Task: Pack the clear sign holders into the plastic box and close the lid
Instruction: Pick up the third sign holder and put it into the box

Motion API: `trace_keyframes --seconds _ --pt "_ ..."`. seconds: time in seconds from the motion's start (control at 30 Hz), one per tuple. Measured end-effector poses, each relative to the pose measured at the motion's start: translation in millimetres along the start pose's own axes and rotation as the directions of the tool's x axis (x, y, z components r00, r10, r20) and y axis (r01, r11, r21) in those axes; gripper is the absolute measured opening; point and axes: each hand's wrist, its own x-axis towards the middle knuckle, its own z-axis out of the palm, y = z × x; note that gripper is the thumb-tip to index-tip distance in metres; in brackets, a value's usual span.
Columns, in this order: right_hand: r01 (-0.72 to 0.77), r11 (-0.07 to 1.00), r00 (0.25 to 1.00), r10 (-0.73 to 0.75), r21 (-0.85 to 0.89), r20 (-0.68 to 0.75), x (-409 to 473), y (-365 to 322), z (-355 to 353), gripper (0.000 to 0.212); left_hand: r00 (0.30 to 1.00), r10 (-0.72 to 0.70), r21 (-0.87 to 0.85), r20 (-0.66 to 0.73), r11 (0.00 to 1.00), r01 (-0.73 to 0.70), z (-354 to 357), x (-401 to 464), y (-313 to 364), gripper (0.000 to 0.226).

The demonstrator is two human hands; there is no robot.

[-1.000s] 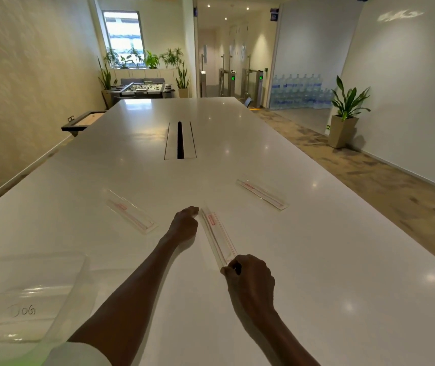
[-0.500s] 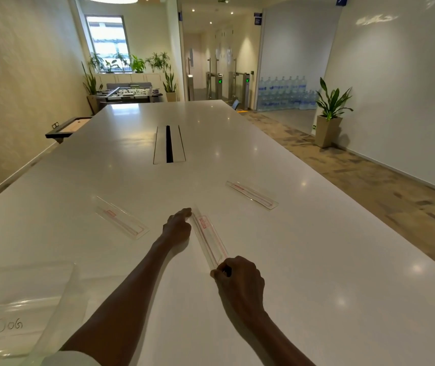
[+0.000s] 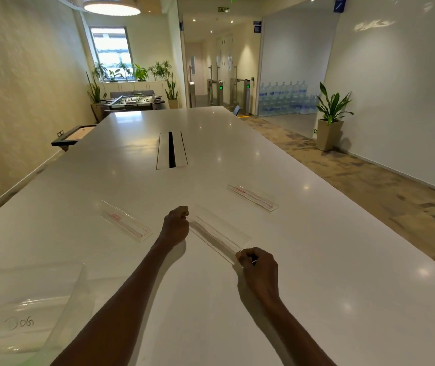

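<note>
Spanning both hands' grip: sign holder (image 3: 217, 233)

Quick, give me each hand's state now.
Left hand: pinches far end of the middle sign holder.
Right hand: pinches its near end.

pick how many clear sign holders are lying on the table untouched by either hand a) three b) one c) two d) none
c, one sign holder lies left of the left hand and another lies far right, while both hands, the right hand too, grip the ends of the middle holder.
</note>
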Motion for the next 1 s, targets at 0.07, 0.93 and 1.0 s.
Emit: trace_keyframes --seconds 0.07,0.93,1.0 --pt "-0.021 0.998 0.999 0.022 0.052 -0.025 7.3 -3.9 -6.1 0.012 1.0 0.017 -0.018 -0.023 1.0 -0.017 -3.7 -7.2 7.3 0.043" --pt "-0.197 0.978 0.968 0.205 -0.064 0.145 111.7 -23.5 -37.1 0.024 0.987 -0.117 0.086 -0.11 0.988 0.126 -22.0 -47.6 24.5 0.01" --pt "-0.195 0.977 0.967 0.206 -0.08 0.151 114.5 -19.5 -34.6 0.026 0.991 -0.091 0.153 -0.097 0.983 0.105 -20.9 -42.0 18.3 0.007"
